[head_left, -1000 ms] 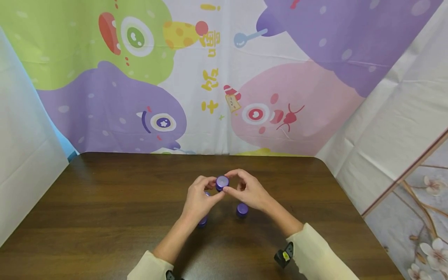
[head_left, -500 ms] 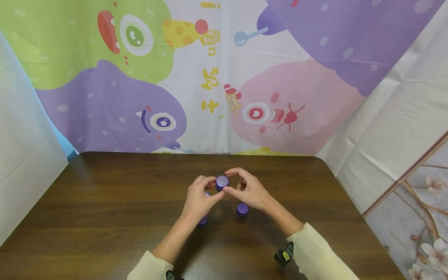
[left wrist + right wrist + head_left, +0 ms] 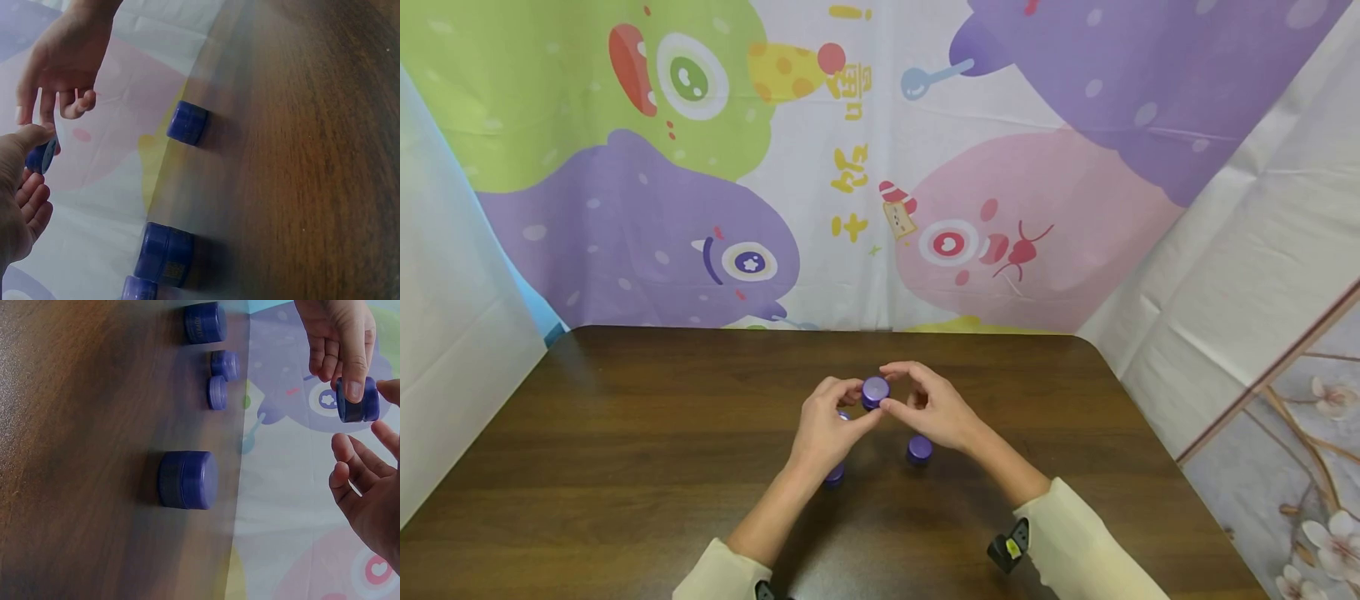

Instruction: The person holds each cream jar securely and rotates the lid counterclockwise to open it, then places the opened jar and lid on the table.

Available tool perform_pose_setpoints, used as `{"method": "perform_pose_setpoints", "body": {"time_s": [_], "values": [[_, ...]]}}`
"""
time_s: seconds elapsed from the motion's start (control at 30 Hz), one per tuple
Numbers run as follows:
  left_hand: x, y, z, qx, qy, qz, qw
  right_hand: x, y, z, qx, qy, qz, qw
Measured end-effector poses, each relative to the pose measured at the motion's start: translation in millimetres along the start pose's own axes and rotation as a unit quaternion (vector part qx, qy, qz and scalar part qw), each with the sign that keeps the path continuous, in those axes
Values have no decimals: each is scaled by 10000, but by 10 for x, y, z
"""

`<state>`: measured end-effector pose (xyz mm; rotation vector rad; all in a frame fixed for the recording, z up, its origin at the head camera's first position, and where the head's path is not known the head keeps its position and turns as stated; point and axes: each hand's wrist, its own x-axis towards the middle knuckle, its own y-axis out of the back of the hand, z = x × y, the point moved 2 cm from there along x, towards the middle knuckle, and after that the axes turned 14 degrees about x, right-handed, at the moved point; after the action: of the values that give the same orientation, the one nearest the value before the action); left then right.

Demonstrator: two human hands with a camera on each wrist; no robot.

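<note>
Both your hands meet above the counter [image 3: 625,417]: your left hand [image 3: 823,429] and right hand [image 3: 936,408] pinch a small purple jar [image 3: 876,391] between fingertips. Another purple jar [image 3: 919,449] stands at 5 o'clock of it.

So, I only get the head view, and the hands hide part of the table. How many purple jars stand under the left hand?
Observer: Three, by the right wrist view: a wide jar and two small jars.
Operator: Who has a grip on the raised one?
Observer: The left hand pinches the raised jar, with its thumb across the jar's side.
Operator: And the right?
Observer: The right hand has its fingers spread beside it.
</note>
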<state>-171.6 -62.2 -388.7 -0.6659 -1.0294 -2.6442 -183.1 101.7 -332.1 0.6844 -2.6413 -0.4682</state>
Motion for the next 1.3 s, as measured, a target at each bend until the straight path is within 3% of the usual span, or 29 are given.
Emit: {"method": "perform_pose_setpoints", "body": {"time_s": [0.93, 1.3], "values": [[-10, -3, 38, -139, -38, -78, 9999, -23, 9, -23, -87, 5, -32, 10000], [-1, -19, 25, -114, 12, -151, 9998, -13, 20, 9, 14, -179, 32, 9998]]}}
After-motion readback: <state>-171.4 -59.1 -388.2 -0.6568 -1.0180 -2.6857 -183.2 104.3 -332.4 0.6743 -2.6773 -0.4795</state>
